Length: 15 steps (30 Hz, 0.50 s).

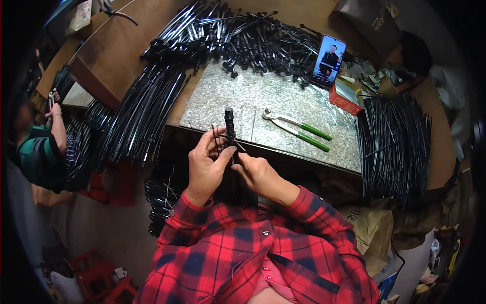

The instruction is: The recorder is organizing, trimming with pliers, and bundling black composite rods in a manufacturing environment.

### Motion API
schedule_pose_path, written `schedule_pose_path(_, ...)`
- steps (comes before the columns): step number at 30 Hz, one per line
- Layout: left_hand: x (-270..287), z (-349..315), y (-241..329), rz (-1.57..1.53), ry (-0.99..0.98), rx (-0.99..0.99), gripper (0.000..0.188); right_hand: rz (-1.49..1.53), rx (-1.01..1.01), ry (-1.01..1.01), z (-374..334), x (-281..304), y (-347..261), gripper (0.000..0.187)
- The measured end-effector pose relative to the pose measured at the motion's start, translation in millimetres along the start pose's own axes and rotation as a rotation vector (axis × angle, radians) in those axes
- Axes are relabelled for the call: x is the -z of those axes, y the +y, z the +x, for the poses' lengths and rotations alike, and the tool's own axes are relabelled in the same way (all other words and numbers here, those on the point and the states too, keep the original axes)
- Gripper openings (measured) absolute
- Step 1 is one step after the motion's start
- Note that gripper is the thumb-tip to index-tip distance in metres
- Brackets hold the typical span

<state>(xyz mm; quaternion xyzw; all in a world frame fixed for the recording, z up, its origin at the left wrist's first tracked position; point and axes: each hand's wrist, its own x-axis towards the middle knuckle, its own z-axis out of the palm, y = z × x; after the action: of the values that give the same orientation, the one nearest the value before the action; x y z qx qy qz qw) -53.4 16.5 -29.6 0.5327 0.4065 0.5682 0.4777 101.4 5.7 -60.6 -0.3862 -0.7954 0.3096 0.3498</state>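
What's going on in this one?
The person's left hand holds a ribbed black piece along with thin black strands; the right hand is close beside it, its exact grip unclear. Green-handled pliers lie on the speckled worktop, between bundles of long black rods. A co-worker is at the far left.

ribbed rod (229,119): lower end indistinct | phone screen (330,60): lettering too small | co-worker (41,154): head blurred

Left hand (205,166) near right hand (264,177), fingers (206,140) curled
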Motion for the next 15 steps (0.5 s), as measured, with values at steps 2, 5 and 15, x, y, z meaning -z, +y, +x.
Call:
schedule_pose_path(2, -1, 0, -2, 0.075, 0.025, 0.003, 0.033, -0.007, 0.002, 0.006, -3, 1, 3, 0.016)
schedule_pose_path(5, -4, -2, 0, 0.080, 0.012, -0.008, 0.029, 0.012, 0.005, 0.057, -9, 0, 3, 0.014)
schedule_pose_path(15, -6, 2, 1, 0.143, -0.176, -0.022, 0.033, 0.073, -0.014, 0.137, -21, 0, 20, 0.012)
